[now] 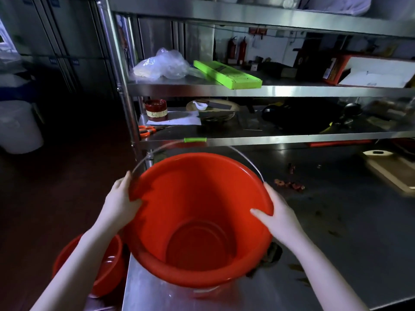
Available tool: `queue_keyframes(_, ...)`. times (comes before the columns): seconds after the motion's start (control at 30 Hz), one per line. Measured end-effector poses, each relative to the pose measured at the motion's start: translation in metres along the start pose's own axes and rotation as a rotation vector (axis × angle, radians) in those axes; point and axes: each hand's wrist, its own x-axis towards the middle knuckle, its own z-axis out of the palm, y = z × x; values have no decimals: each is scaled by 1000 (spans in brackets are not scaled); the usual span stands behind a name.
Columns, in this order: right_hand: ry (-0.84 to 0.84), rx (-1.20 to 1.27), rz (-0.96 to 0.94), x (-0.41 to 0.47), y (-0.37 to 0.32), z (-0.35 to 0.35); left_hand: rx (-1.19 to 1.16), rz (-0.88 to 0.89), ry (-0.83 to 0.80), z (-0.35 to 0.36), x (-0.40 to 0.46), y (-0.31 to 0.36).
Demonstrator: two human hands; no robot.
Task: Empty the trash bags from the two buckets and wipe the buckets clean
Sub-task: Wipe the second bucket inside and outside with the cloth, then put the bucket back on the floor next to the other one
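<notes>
A steel tabletop (336,221) carries dark food scraps (290,185). On the shelf (247,90) behind lie a crumpled clear plastic bag (164,63) and a green box (226,74). Lower down sit orange scissors (146,130), a red jar (156,110) and a black wok (303,116).

Steel table (336,221): red bucket (197,221), food scraps (290,185), cutting board (390,171).

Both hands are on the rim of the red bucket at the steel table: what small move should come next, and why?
Probably set the red bucket flat on the steel table and free one hand for a cloth. The left hand and right hand both grip its rim, it holds no bag, and no cloth is in hand.
</notes>
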Motion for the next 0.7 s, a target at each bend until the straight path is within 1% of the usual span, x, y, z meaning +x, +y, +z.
queue_keyframes(0.07, 59, 40, 80, -1, 0, 8, -263, -205, -72, -2, -12, -9)
queue_keyframes(0.1, 87, 72, 112, -1, -2, 10, -370, -277, -101, -5, -20, -12)
queue_keyframes(0.17, 110, 129, 116, -3, -11, 15, -501, -346, -109, -10, -33, -18)
queue_keyframes(0.3, 71, 209, 3, -10, -47, 25, -669, -369, -45, -22, -56, -44)
queue_keyframes(0.47, 18, 152, -165, -11, -94, 58, -787, -439, 34, -42, -76, -99)
queue_keyframes(0.7, -102, 230, -277, -15, -137, 132, -883, -478, 300, -89, -120, -162)
